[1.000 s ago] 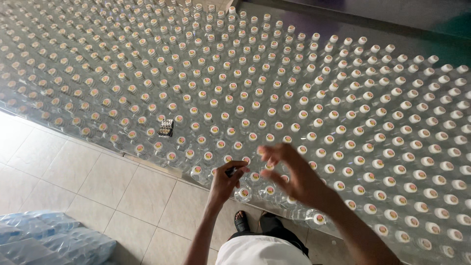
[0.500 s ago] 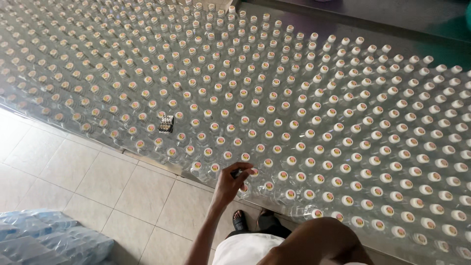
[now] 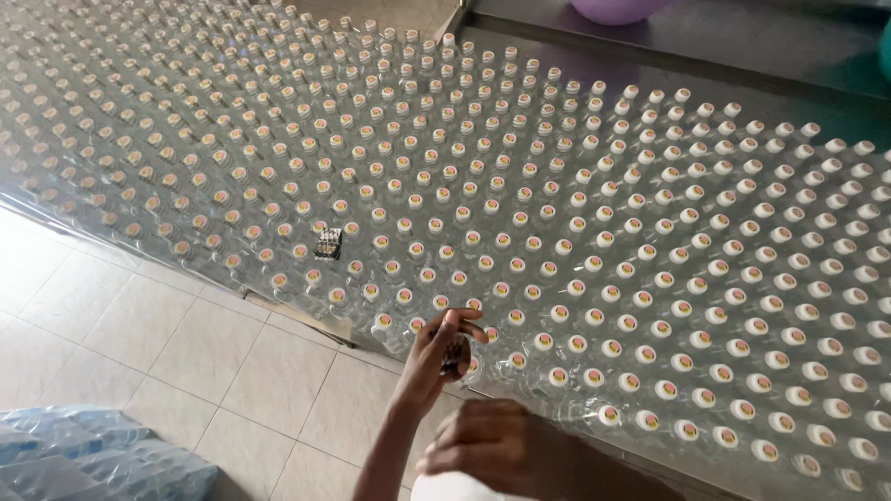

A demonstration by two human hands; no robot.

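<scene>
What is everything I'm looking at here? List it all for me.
bottles: hundreds, too many to count, clear with white caps, packed in rows across a metal table
small dark object: one, black, lying on the caps near the table's front edge
metal table: one, grey, bare strip at the far side
purple round thing: one, top edge, mostly cut off
wrapped pack: bluish clear film, on the tiled floor, bottom left
left hand: pinching a small dark item at the front-row bottles
right hand: low, near the body, nothing visible in it
</scene>
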